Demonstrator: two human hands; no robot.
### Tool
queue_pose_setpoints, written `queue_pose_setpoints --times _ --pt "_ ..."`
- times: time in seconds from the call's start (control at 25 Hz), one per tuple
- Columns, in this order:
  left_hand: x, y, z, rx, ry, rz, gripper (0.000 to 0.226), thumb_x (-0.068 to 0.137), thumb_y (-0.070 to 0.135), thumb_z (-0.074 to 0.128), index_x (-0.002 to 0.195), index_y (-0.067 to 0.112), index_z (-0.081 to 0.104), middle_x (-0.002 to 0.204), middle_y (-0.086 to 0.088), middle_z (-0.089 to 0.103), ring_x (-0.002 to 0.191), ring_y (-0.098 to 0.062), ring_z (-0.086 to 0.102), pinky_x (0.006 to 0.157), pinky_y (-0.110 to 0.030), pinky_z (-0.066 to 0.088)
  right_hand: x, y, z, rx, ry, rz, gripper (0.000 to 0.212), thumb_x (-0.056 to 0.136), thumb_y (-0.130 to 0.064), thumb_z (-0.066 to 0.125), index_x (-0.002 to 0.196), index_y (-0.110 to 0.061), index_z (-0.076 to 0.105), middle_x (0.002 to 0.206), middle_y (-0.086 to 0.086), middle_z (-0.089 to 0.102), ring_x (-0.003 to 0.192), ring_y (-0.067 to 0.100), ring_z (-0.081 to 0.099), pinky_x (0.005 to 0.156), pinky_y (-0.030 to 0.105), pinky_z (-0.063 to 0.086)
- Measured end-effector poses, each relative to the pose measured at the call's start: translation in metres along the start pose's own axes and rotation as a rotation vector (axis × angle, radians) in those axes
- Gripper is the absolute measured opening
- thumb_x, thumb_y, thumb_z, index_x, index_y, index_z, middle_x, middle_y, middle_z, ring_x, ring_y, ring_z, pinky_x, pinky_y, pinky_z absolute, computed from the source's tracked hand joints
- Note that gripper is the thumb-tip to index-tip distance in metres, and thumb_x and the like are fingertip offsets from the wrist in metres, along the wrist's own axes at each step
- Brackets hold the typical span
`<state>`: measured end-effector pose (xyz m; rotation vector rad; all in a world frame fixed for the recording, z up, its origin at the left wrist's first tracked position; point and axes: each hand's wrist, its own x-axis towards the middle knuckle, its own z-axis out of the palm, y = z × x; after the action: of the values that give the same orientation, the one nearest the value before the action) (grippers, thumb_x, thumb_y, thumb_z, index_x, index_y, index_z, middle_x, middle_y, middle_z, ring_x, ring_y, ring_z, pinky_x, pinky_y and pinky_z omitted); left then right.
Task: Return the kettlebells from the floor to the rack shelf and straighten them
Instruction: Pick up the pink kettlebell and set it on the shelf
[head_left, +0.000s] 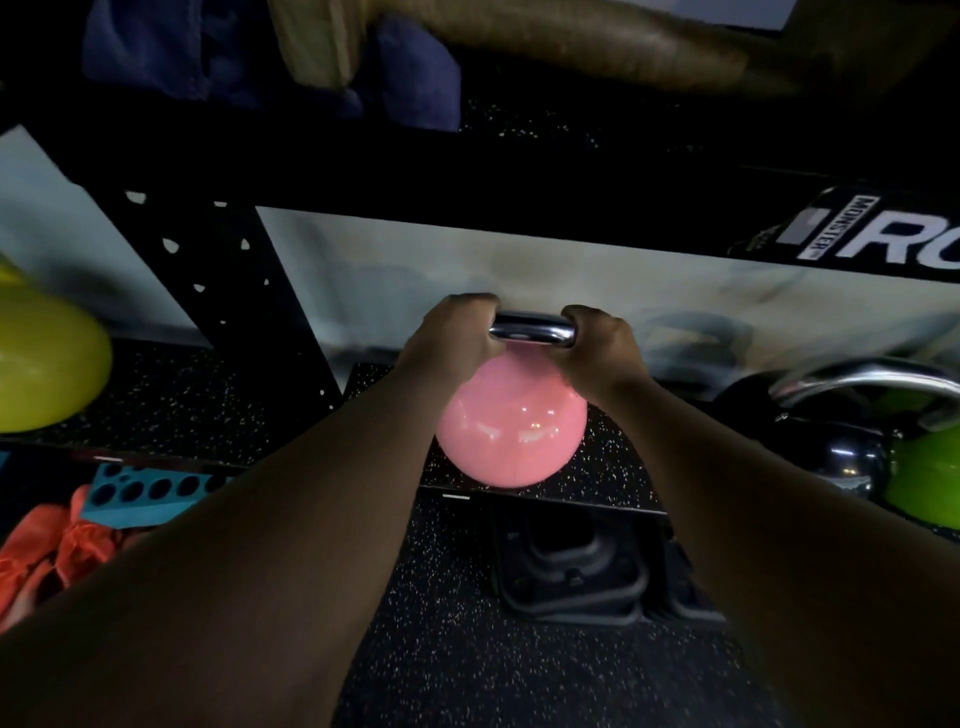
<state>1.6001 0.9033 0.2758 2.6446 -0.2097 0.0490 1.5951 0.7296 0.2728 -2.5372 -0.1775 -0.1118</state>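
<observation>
A pink kettlebell (511, 434) with a chrome handle sits at the front edge of the speckled rack shelf (613, 483). My left hand (452, 338) grips the left end of the handle. My right hand (597, 348) grips the right end. Both arms reach forward from the bottom of the view. To the right on the same shelf stand a black kettlebell (841, 457) and a green kettlebell (924, 483) with a chrome handle. At the far left a yellow-green kettlebell (41, 358) rests on a neighbouring shelf.
A black rack upright (249, 270) with holes stands left of the pink bell, and a black crossbeam (519, 176) runs above it. Below the shelf edge is the rack's foot plate (571, 566) on the speckled floor. A blue perforated block (150, 491) and orange items (57, 545) lie lower left.
</observation>
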Motion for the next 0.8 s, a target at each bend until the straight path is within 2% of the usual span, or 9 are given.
queue_pose_setpoints --times 0.08,0.24,0.36,0.48,0.56,0.68,0.8 --pt "0.012 -0.004 0.002 -0.004 -0.02 0.001 0.012 0.082 0.016 0.068 0.091 0.013 0.062 0.085 -0.01 0.065 0.083 -0.031 0.065 0.068 -0.032 0.05 0.008 0.001 0.002 -0.009 -0.007 0.02 0.013 0.084 -0.015 0.063 0.093 -0.006 0.067 0.077 0.016 0.07 0.073 0.034 0.066 0.067 0.041 0.055" --pt "0.017 -0.007 0.005 -0.019 -0.009 0.002 0.023 0.081 0.017 0.069 0.101 0.008 0.064 0.095 -0.015 0.069 0.089 -0.033 0.065 0.072 -0.033 0.052 0.014 0.004 0.002 -0.063 -0.065 0.033 0.015 0.084 -0.017 0.061 0.097 -0.01 0.064 0.083 0.013 0.068 0.079 0.032 0.064 0.066 0.034 0.051" --pt "0.012 -0.002 0.003 -0.057 0.02 -0.021 0.035 0.08 0.012 0.068 0.114 0.009 0.057 0.111 -0.017 0.06 0.104 -0.032 0.056 0.079 -0.035 0.047 0.013 -0.001 -0.005 -0.142 -0.141 0.023 0.036 0.082 -0.023 0.064 0.115 -0.015 0.053 0.107 0.014 0.06 0.102 0.033 0.056 0.079 0.04 0.053" --pt "-0.015 -0.001 0.0 -0.167 0.074 -0.104 0.066 0.077 0.005 0.07 0.135 0.022 0.045 0.132 -0.01 0.047 0.122 -0.028 0.042 0.099 -0.044 0.043 -0.005 -0.008 -0.011 -0.231 -0.132 -0.174 0.063 0.079 -0.025 0.068 0.136 -0.021 0.042 0.127 0.011 0.049 0.12 0.032 0.041 0.095 0.043 0.043" --pt "-0.056 -0.012 -0.006 -0.206 0.156 -0.199 0.079 0.073 0.008 0.073 0.142 0.024 0.039 0.141 -0.007 0.043 0.13 -0.028 0.037 0.105 -0.047 0.037 -0.022 -0.023 -0.014 -0.27 -0.09 -0.332 0.071 0.076 -0.024 0.068 0.141 -0.019 0.042 0.136 0.012 0.047 0.127 0.034 0.038 0.102 0.043 0.035" --pt "-0.127 -0.039 -0.009 -0.178 0.194 -0.418 0.082 0.073 0.015 0.073 0.144 0.027 0.035 0.145 -0.005 0.041 0.134 -0.029 0.035 0.109 -0.049 0.032 -0.044 -0.053 -0.004 -0.294 -0.096 -0.547 0.069 0.068 -0.024 0.064 0.136 -0.019 0.049 0.131 0.012 0.051 0.124 0.037 0.043 0.104 0.044 0.034" --pt "-0.216 -0.065 -0.008 -0.148 0.245 -0.628 0.078 0.074 0.021 0.072 0.142 0.027 0.035 0.142 -0.004 0.043 0.13 -0.03 0.039 0.106 -0.051 0.035 -0.083 -0.098 0.027 -0.295 -0.252 -0.749 0.064 0.07 -0.025 0.06 0.134 -0.021 0.051 0.125 0.01 0.056 0.119 0.033 0.047 0.101 0.042 0.036"
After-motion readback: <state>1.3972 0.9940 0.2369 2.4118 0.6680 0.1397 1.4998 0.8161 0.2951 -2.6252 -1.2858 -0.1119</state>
